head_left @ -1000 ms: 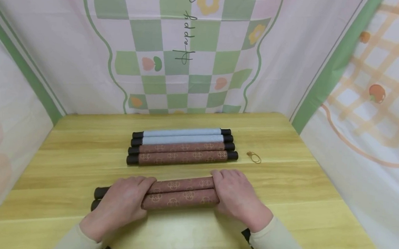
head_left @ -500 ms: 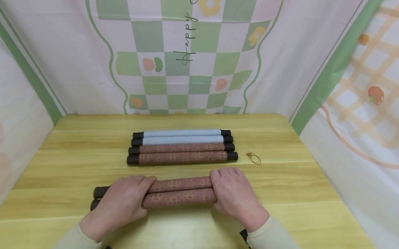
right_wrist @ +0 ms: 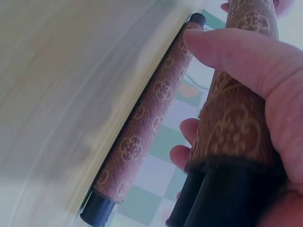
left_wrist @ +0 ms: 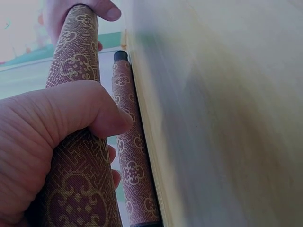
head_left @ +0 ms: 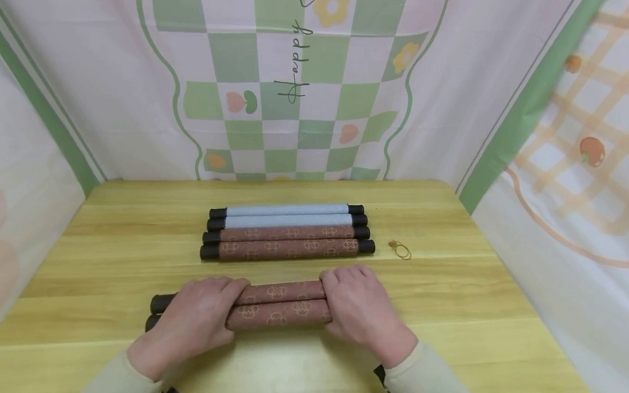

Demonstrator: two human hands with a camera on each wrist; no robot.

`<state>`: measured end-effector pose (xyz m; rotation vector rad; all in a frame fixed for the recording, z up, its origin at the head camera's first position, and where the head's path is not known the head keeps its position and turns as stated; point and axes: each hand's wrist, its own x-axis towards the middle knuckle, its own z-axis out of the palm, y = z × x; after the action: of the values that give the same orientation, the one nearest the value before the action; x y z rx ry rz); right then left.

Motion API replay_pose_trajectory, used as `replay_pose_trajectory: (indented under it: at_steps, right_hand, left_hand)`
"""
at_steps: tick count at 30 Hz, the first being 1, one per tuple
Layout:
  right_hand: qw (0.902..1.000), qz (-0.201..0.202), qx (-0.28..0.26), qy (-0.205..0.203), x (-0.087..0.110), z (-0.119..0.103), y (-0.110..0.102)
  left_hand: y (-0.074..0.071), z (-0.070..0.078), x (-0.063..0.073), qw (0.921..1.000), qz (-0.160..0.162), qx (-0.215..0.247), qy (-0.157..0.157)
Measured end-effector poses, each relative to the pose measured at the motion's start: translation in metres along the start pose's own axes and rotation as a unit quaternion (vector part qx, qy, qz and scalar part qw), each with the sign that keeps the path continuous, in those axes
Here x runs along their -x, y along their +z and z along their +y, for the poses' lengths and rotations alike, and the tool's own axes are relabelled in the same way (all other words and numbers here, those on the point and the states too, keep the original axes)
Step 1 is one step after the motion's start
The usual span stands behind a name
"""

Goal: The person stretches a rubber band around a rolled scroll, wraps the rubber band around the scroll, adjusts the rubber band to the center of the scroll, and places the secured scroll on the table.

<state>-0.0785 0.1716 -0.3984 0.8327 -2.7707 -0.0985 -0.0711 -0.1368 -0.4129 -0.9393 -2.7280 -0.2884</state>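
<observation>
Both hands hold a pair of brown scroll rolls point(head_left: 281, 316) side by side, patterned in gold and tipped with black knobs. My left hand point(head_left: 196, 316) grips them toward the left, leaving two black knobs point(head_left: 161, 303) sticking out beyond it. On the other side my right hand point(head_left: 364, 309) wraps the rolls; its thumb point(right_wrist: 227, 47) lies across them in the right wrist view. That view also shows black knobs point(right_wrist: 222, 198) at this end. The left thumb point(left_wrist: 90, 106) crosses the brown fabric in the left wrist view. Undersides of the rolls are hidden.
Farther back on the wooden table point(head_left: 449, 303) lie two light-blue rolls point(head_left: 291, 216) and two brown rolls point(head_left: 289, 248), parallel and touching, all with black knobs. A small tan loop of cord or elastic point(head_left: 401, 250) lies to their right. Patterned curtains point(head_left: 321, 99) stand behind.
My right hand has slid a little leftward along the brown rolls, closer to my left hand. The left hand stays nearly in place. The rolls behind have not moved.
</observation>
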Motion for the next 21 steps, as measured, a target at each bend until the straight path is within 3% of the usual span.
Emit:
replay_pose_trajectory:
  at_steps: [21]
  right_hand:
    - [0.9999,0.002,-0.010,0.006,-0.0032,-0.0100,0.0013]
  left_hand:
    - [0.0018,0.0035,-0.0005,1.0000,-0.005,0.006,-0.002]
